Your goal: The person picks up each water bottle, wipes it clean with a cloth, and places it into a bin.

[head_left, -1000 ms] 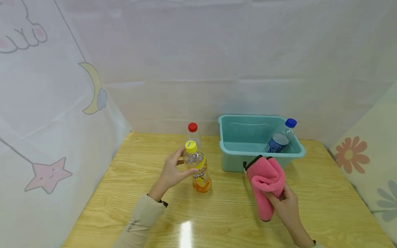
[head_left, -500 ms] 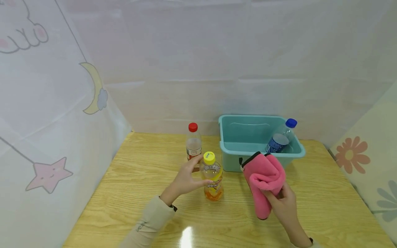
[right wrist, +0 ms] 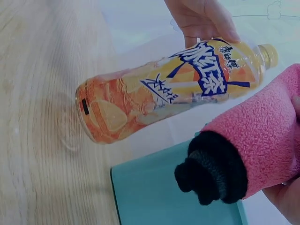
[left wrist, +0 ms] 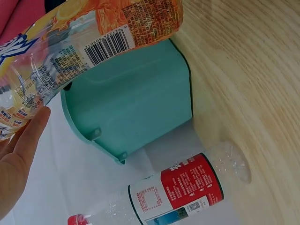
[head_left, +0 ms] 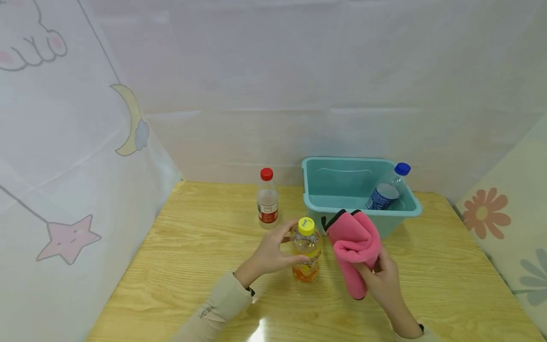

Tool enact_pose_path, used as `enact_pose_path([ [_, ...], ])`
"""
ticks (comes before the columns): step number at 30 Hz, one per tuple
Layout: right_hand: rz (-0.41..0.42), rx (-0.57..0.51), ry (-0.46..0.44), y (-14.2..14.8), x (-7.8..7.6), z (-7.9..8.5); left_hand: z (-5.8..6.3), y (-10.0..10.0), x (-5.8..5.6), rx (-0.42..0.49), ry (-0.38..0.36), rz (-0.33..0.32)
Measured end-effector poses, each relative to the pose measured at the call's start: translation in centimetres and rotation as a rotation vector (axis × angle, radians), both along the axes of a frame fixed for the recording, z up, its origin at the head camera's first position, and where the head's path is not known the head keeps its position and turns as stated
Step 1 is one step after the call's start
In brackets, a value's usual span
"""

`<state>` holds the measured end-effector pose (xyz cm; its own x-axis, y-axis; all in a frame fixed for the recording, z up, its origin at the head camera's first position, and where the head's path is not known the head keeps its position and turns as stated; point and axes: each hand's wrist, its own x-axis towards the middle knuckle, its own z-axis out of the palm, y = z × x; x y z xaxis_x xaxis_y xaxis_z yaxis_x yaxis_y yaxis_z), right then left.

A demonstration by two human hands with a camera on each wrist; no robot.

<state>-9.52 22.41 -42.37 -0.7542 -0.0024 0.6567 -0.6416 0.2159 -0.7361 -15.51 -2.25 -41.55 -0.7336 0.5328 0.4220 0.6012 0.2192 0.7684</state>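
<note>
My left hand (head_left: 273, 252) grips a clear plastic drink bottle (head_left: 306, 256) with a yellow cap and an orange label, thumb on the near side and fingers behind. In the right wrist view the bottle (right wrist: 164, 91) is upright, its base close over the wooden table. My right hand (head_left: 382, 280) holds a folded pink cloth (head_left: 354, 247) with dark edging, just right of that bottle and in front of the bin. The cloth (right wrist: 262, 136) covers part of the fingers in the right wrist view.
A teal plastic bin (head_left: 333, 202) stands at the back right of the table (head_left: 205, 213). Inside it leans a blue-capped bottle (head_left: 386, 190). A red-capped bottle (head_left: 268, 202) stands upright left of the bin. A white printed sheet (head_left: 256, 95) hangs behind.
My left hand has carried the yellow-capped bottle right and nearer to me, uncovering the red-capped bottle. My right hand with the cloth has shifted slightly left.
</note>
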Motion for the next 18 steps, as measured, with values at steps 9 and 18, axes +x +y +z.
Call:
enact_pose_path([
  [9, 0.044, 0.021, -0.011, -0.7, -0.9, -1.4, -0.5, 0.7, 0.2, -0.012, -0.082, -0.025],
  [18, 0.152, 0.11, -0.061, -0.9, -1.0, -1.5, -1.0, 1.1, 0.3, -0.033, -0.043, -0.016],
])
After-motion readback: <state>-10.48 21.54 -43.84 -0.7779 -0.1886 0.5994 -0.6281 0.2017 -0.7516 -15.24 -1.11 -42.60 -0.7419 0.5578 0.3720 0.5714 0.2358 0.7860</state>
